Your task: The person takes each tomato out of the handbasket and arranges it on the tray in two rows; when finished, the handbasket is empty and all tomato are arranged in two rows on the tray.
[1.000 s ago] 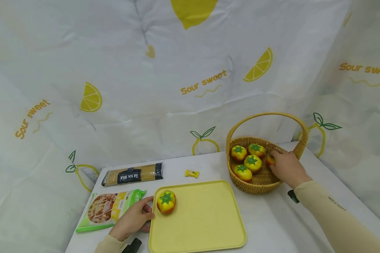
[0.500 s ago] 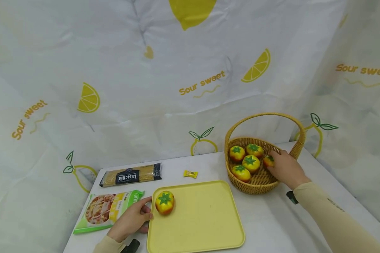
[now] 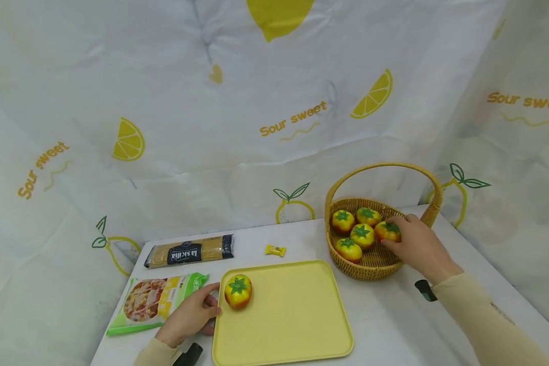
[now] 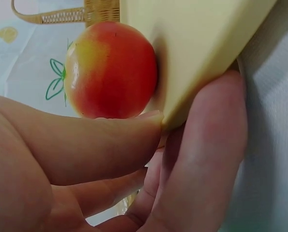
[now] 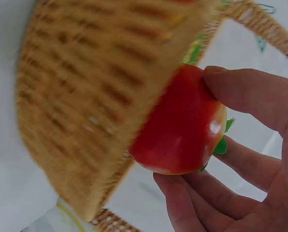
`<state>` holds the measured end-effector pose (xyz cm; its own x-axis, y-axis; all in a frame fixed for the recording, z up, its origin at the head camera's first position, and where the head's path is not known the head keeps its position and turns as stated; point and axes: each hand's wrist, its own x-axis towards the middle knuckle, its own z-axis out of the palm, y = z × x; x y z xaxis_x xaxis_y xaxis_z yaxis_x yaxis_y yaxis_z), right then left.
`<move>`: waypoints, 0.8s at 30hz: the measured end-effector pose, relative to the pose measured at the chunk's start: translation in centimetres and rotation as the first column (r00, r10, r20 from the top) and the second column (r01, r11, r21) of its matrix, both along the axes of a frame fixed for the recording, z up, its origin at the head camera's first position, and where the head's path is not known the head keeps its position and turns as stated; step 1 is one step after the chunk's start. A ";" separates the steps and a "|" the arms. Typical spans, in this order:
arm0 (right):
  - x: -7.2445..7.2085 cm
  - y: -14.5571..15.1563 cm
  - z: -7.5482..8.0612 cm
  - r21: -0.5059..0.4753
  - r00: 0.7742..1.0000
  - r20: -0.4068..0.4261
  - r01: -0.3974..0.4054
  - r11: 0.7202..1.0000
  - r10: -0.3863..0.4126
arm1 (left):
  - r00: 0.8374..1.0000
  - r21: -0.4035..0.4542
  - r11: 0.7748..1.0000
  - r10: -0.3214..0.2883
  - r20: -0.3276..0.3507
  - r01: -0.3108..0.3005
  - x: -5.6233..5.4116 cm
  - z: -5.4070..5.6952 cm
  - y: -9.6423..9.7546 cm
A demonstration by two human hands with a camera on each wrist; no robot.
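Note:
My right hand [image 3: 422,246] grips a red-and-yellow tomato [image 3: 385,233] with a green star-shaped leaf top, thumb on one side and fingers on the other. In the right wrist view this tomato [image 5: 180,128] is at the rim of the wicker basket [image 5: 81,92], partly hidden by it. Several similar tomatoes [image 3: 362,236] lie in the basket. My left hand [image 3: 189,316] pinches the left edge of a yellow tray [image 3: 293,320]; the left wrist view has the thumb above the edge and a finger beneath. One tomato [image 3: 238,291] sits in the tray's far left corner.
Left of the tray lies a green-edged food bag [image 3: 151,302], with a pack of spaghetti [image 3: 189,251] behind it. A small yellow wrapped candy [image 3: 275,250] is beyond the tray. The basket's tall handle [image 3: 384,165] arches over it. A printed white curtain [image 3: 187,127] closes off the back.
My right hand has raised the tomato from the basket's right side and shifted it slightly left, so more of it shows. The left hand keeps its hold on the tray.

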<state>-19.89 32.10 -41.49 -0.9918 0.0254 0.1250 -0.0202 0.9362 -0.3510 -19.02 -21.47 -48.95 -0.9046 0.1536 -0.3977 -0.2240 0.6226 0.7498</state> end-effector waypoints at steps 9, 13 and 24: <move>1.9 -5.0 1.7 -0.040 0.989 -0.132 -0.077 0.996 0.072 | 1.000 -0.020 1.000 -0.012 -0.002 0.012 -0.3 0.5 0.0; 2.4 -7.7 1.8 -0.070 0.979 -0.177 -0.119 0.990 0.105 | 1.000 -0.011 1.000 -0.007 0.009 0.007 -0.4 0.6 0.1; 2.8 -15.5 -0.1 -0.149 0.944 -0.226 -0.277 0.949 0.240 | 1.000 0.020 1.000 0.002 0.012 -0.002 -0.1 0.8 0.2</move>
<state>-17.08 16.57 -41.60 -0.9210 -0.1880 0.3411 -0.3410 0.8125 -0.4728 -19.09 -21.32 -48.13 -0.9002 0.1602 -0.4050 -0.2338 0.6069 0.7596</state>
